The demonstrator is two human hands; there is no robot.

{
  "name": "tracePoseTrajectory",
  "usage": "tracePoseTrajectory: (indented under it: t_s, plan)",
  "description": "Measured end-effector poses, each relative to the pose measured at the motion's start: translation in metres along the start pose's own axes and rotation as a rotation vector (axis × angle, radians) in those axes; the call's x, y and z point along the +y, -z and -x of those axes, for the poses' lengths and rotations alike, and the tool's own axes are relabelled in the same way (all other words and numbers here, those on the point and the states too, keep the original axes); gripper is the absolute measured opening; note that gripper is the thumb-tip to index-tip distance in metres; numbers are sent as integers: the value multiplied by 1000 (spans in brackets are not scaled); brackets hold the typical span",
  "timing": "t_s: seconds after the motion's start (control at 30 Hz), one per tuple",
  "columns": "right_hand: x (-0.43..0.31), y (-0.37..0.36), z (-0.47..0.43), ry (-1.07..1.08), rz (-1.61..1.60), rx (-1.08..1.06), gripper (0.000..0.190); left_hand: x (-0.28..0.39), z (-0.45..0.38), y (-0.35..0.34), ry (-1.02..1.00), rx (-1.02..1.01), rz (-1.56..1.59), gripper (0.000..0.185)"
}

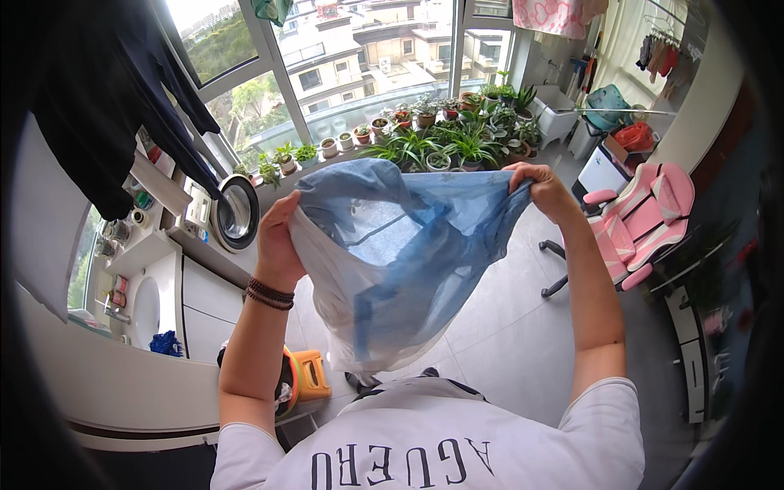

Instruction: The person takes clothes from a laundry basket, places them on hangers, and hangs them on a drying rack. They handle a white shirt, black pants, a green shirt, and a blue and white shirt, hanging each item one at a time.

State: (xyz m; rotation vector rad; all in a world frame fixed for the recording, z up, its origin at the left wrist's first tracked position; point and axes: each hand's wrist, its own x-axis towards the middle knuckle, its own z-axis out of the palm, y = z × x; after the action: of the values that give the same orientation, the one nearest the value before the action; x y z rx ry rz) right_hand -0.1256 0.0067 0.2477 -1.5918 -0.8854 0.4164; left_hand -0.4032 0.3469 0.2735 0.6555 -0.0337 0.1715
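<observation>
A thin blue and white cloth (422, 263), possibly a garment, is stretched between my two hands in front of my body. My left hand (282, 239), with dark bead bracelets at the wrist, grips its whitish edge on the left. The blue edge at the upper right is bunched in the fingers of my right hand (544, 188). Between the hands the fabric sags in folds, and its lower part hangs over the floor near my feet. Light shows through it. Whether it has sleeves I cannot tell.
Potted plants (441, 138) line the window. On the left are a front-loading washing machine (236, 211), a washbasin (147, 309), dark hanging clothes (92, 104) and an orange plastic stool (311, 375). To the right stand a pink and white wheeled chair (643, 223) and a white sink (551, 110).
</observation>
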Motion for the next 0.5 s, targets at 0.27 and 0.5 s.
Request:
tracePoseTrajectory:
  t_s: [0.27,0.5]
  plan:
    - [36,-127,34,76,10,-1,23,14,21,-37,-41,79,-139,31]
    - [38,-315,41,33,280,-10,48,15,40,-42,-3,94,-253,29]
